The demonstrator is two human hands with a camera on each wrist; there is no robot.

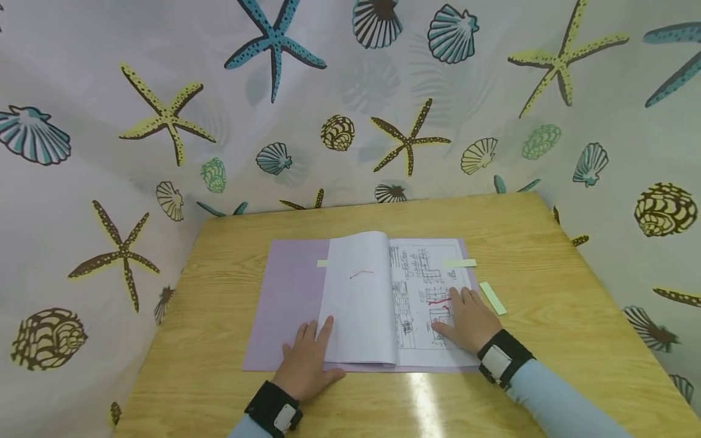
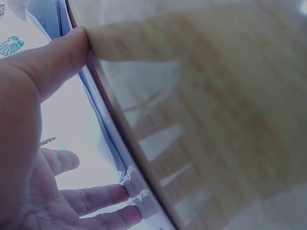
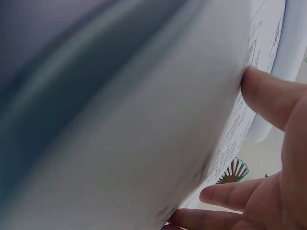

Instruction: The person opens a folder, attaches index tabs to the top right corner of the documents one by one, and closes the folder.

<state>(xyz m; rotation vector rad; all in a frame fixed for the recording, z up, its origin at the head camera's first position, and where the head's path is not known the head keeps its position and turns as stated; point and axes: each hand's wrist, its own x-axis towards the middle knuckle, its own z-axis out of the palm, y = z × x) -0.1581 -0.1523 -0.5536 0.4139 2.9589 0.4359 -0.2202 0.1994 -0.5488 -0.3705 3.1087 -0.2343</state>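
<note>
An open folder with a pale purple cover [image 1: 292,286] lies on the table, with paper pages inside. Its left page [image 1: 358,310] is white with a faint red mark and curves up toward the spine. Technical drawings and red pen strokes cover the right page [image 1: 408,304]. My left hand [image 1: 303,368] rests with spread fingers at the folder's lower left edge, the thumb reaching to the wood. On the right page's outer part lies my right hand [image 1: 472,319], fingers extended; in the right wrist view its thumb [image 3: 268,93] touches the printed sheet. Neither hand grips anything.
A pale sticky strip [image 1: 462,263] juts from the right page's edge, and another strip [image 1: 493,298] lies right of the folder. A short tab [image 1: 322,263] sits by the left page. A cloth printed with shells and starfish [image 1: 306,164] surrounds the wooden table [image 1: 219,292].
</note>
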